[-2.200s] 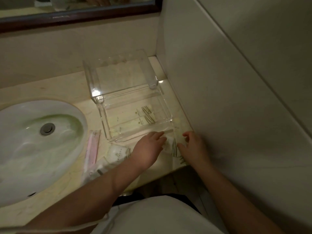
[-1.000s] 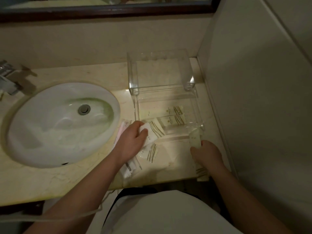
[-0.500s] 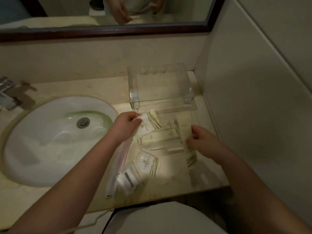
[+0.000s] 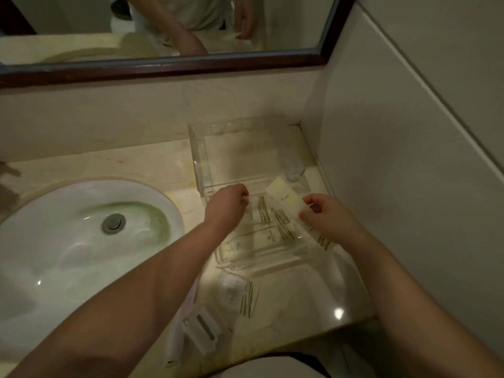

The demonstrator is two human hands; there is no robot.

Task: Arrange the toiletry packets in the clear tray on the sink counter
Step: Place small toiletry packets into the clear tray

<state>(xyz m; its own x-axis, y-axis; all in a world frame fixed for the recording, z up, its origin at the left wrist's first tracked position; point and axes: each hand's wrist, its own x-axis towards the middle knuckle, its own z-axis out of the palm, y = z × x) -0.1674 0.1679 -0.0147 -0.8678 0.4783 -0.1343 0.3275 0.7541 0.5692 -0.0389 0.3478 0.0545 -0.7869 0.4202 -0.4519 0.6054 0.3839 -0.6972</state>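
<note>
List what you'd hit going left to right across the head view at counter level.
Sink basin → drain plug → left hand → packets lying in the clear tray → long packet held by the right hand → side wall.

Print on the packets (image 4: 272,236) is too small to read.

Bathroom (sink (image 4: 68,241), mirror (image 4: 163,25), marble counter (image 4: 152,165))

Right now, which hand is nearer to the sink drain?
Left. The left hand is over the tray's left end, right of the drain. The right hand is farther right, holding a long packet.
</note>
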